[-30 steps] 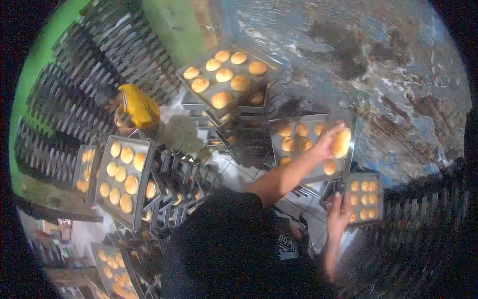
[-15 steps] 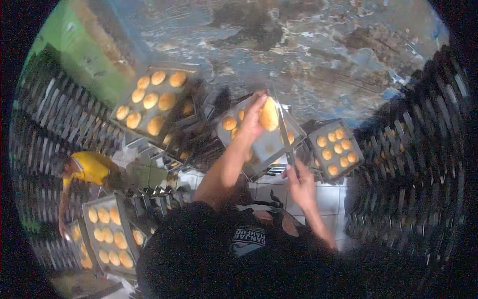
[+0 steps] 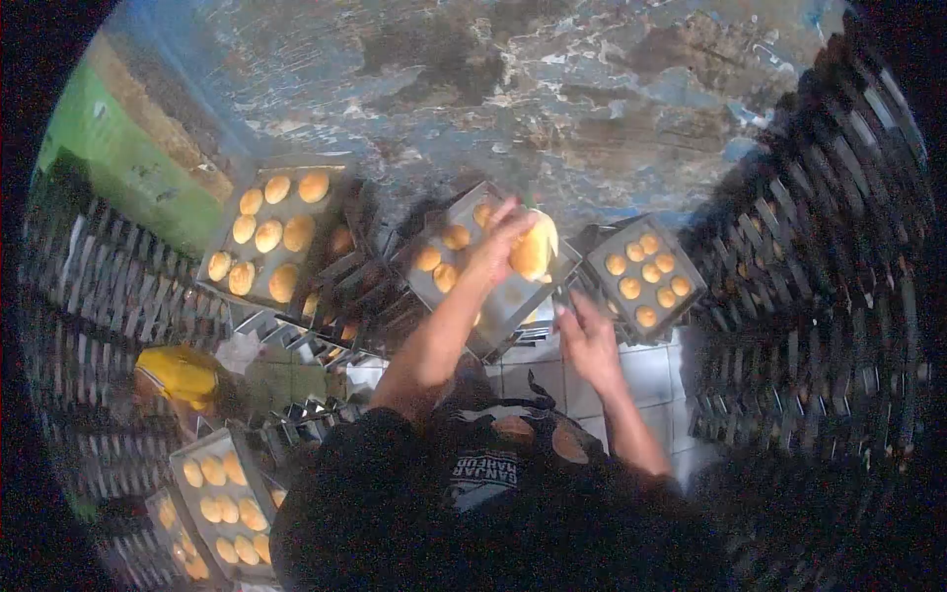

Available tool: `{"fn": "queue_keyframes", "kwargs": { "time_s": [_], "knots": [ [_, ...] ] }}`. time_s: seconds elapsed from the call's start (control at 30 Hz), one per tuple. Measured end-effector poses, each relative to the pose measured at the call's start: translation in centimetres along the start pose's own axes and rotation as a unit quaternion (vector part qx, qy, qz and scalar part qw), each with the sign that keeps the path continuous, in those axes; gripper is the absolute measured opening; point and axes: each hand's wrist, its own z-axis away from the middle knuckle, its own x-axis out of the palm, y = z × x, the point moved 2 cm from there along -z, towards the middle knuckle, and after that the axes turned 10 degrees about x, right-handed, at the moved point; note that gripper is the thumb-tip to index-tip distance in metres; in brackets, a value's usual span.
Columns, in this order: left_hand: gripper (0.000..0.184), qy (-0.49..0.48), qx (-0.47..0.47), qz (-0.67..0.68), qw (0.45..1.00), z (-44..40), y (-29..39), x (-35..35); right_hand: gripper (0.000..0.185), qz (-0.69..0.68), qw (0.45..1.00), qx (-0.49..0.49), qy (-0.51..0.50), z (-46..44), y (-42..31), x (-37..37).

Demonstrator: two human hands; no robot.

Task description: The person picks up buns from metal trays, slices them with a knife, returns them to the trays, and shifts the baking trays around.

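Above a tray of round buns (image 3: 455, 237), my left hand (image 3: 501, 242) grips a golden bun (image 3: 531, 253) from its left side. A pale edge stands out on the bun's right side, and it looks split there. My right hand (image 3: 589, 347) is lower and to the right, its fingers closed round a thin knife whose dark handle end points up toward the bun. The blade is blurred and mostly hidden by the bun, so I cannot tell whether it touches it.
Trays of buns sit on stacks at the left (image 3: 266, 235), right (image 3: 646, 277) and lower left (image 3: 225, 498). A person in a yellow top (image 3: 178, 377) is at the left. Dark slatted stacks (image 3: 809, 345) line the right side. A stained wall (image 3: 592, 99) stands ahead.
The view has turned, and the trays appear farther left. The bun in my left hand, whole-looking before, now shows a pale split edge. The knife blade has dropped from clear view. The person in yellow has bent lower.
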Motion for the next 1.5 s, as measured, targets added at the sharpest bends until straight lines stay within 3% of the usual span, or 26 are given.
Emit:
{"fn": "queue_keyframes", "kwargs": {
  "time_s": [0.03, 0.1, 0.17, 0.2, 0.33, 0.4, 0.53, 0.67, 0.8, 0.93, 1.03, 1.17, 1.23, 1.37, 1.5],
  "knots": [
    [0.048, -0.067, -0.019, -0.018, 0.997, 0.2, -0.8, 0.3, 0.035, 0.006, 1.000, -0.025, 0.004, -1.1, -0.7, 0.0],
    [0.058, -0.079, -0.036, 0.003, 0.996, -0.4, -1.2, 0.2, 0.032, -0.022, 1.000, -0.004, 0.000, -2.0, -1.7, -0.3],
    [0.056, -0.008, -0.064, 0.149, 0.987, -1.2, -1.0, -0.2, 0.030, -0.120, 0.991, 0.050, -0.017, -2.6, -1.8, -0.6],
    [0.055, -0.068, -0.047, 0.161, 0.984, 0.4, 1.1, 1.2, 0.028, -0.144, 0.988, 0.050, -0.007, -2.7, -1.9, -0.7],
    [0.056, -0.088, 0.015, 0.165, 0.982, 1.0, -0.4, 1.8, 0.029, -0.203, 0.976, 0.079, -0.024, -3.6, -2.2, -1.0],
    [0.054, 0.047, -0.044, 0.195, 0.979, 1.2, -1.8, 1.2, 0.027, -0.172, 0.982, 0.068, -0.034, -4.1, -2.1, -0.3],
    [0.047, 0.123, 0.001, 0.159, 0.980, -0.7, -1.2, 0.3, 0.028, -0.113, 0.992, 0.040, -0.046, -2.3, -1.4, 0.6],
    [0.047, 0.051, -0.020, 0.181, 0.982, -0.6, 1.0, -0.8, 0.028, -0.095, 0.994, 0.045, -0.037, 1.5, -0.4, 0.7],
    [0.035, 0.068, -0.027, 0.096, 0.993, 0.4, -3.3, -1.2, 0.027, -0.072, 0.997, 0.024, -0.013, -1.1, 0.1, 0.2],
    [0.033, 0.082, -0.036, 0.119, 0.989, -0.4, -3.0, -0.8, 0.025, -0.121, 0.988, 0.088, -0.049, -2.4, -1.7, -0.4],
    [0.034, 0.073, -0.013, 0.113, 0.991, -1.5, -1.0, -2.0, 0.026, -0.059, 0.993, 0.085, -0.059, -1.0, 0.9, -0.1],
    [0.037, 0.063, -0.066, 0.026, 0.995, -0.1, -2.4, -2.1, 0.028, -0.111, 0.987, 0.104, -0.054, -1.8, 1.8, 1.0],
    [0.039, 0.066, -0.038, 0.017, 0.997, 0.4, -4.2, -1.4, 0.026, -0.098, 0.993, 0.058, -0.018, -4.2, 1.2, 1.4],
    [0.037, 0.057, -0.025, 0.026, 0.998, -1.6, -2.5, -1.8, 0.028, -0.087, 0.990, 0.089, -0.073, -5.0, 1.5, 1.5],
    [0.038, 0.070, -0.032, 0.007, 0.997, -2.2, -2.3, -4.8, 0.029, -0.010, 0.996, 0.069, -0.054, -2.8, 2.1, 1.8]
  ]
}}
